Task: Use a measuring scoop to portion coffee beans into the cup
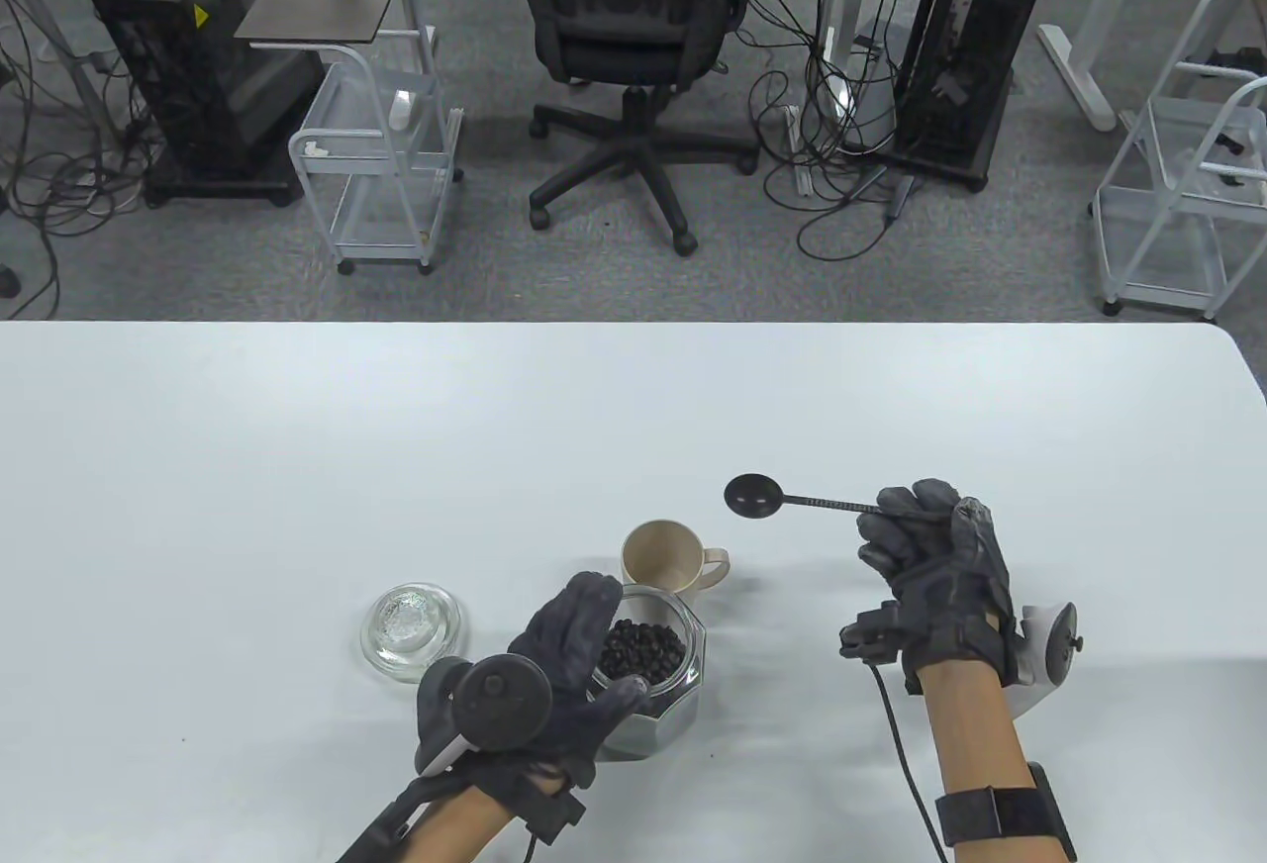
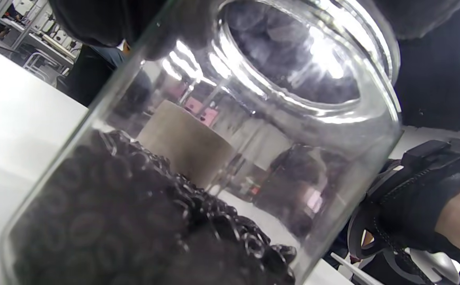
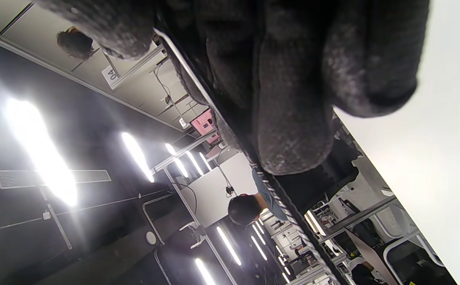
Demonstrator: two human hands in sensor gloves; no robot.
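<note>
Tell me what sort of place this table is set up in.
Most likely an office or lab workspace, not a kitchen. Behind the white table stand an office chair on grey carpet, computer towers with tangled cables, and white wire carts. The right wrist view shows ceiling strip lights.

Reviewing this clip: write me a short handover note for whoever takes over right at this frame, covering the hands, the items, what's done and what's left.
Left hand grips the open glass jar of coffee beans, which looks tilted in the left wrist view.
Right hand holds the measuring scoop by its handle, bowl raised above the table beyond the cup; the bowl looks empty.
The cup stands just behind the jar and appears empty. The glass lid lies left of the jar.
Done: lid off, scoop picked up.
Left: dip scoop into the jar, tip beans into the cup.
</note>
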